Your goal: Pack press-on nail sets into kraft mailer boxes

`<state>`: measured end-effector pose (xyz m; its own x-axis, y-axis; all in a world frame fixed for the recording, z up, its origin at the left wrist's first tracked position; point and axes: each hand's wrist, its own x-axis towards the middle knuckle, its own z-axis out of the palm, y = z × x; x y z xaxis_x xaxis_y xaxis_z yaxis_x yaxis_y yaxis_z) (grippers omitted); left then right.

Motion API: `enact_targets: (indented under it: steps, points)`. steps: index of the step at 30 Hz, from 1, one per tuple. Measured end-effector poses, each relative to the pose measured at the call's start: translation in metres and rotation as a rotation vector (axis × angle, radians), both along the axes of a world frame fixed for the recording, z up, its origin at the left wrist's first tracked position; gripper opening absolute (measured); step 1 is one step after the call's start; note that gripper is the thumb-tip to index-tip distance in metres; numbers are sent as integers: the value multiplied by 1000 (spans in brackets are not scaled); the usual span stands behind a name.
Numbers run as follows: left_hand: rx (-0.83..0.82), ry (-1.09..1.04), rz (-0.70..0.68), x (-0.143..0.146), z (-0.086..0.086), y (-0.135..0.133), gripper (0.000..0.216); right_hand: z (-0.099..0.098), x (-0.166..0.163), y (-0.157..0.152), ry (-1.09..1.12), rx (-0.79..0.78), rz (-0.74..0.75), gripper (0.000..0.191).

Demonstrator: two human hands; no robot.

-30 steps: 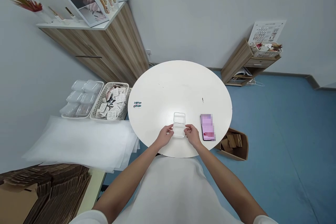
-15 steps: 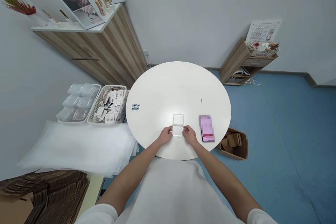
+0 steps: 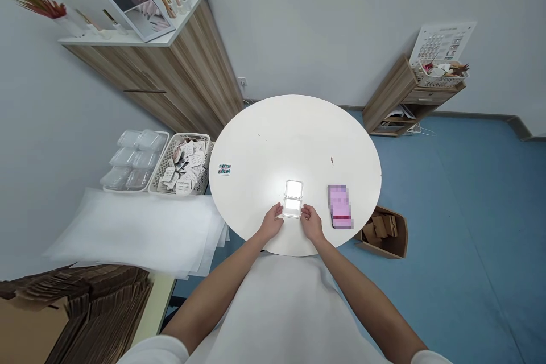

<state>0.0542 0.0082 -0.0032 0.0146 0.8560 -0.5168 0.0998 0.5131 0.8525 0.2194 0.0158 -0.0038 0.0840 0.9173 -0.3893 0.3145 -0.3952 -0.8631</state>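
The left hand [image 3: 272, 223] and right hand [image 3: 311, 223], fingers loosely parted, apparently gripping nothing, flank the open clear case [image 3: 292, 206] on the desk [image 3: 294, 136], perhaps to steady it.

The white table [image 3: 290, 131] bears an open clear case [image 3: 292, 207], a phone [image 3: 340, 205] and patterned sheet [image 3: 224, 170].

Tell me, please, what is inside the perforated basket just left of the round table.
Printed white cards lie jumbled in the perforated basket; anything beneath the top layer is hidden.
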Motion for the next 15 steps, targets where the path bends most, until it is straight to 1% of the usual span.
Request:
enact_targets:
  steps: [6, 10, 15]
  points:
    - [8, -29, 6, 0, 3, 9, 71, -1, 0, 8, 92, 5, 36, 48]
    - [2, -67, 3, -4, 4, 11, 72, -5, 4, 7, 106, 14, 75, 51]
    - [-8, -76, -27, -10, 2, 10, 71, -11, 3, 3, 95, 40, 70, 52]
